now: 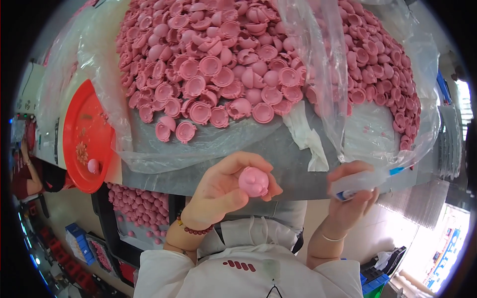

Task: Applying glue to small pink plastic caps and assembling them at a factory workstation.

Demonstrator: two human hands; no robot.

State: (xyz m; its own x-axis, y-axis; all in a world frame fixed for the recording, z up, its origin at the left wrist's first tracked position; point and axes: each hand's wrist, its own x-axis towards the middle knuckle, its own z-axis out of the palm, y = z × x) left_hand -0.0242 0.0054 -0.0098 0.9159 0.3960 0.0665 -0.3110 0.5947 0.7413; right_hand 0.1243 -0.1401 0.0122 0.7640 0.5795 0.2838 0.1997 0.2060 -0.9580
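My left hand (218, 186) is closed around a small round pink plastic piece (254, 182) with little raised knobs, held up in front of my chest. To the right, my right hand (354, 191) grips a translucent squeeze bottle (358, 183); its thin blue tip (396, 171) points away to the right, apart from the pink piece. Beyond both hands lies a big heap of pink half-shells (208, 64) on clear plastic sheeting. Two loose half-shells (185, 132) lie at the heap's near edge.
A red plastic tray (74, 144) at the left holds a pink ball (93, 166). Below the table's left edge, a black crate (107, 218) contains many pink balls (141, 208). More half-shells (370, 59) lie at the right, and a white cloth strip (308, 139) rests on the grey table (159, 182). Another person's arm (31, 169) shows far left.
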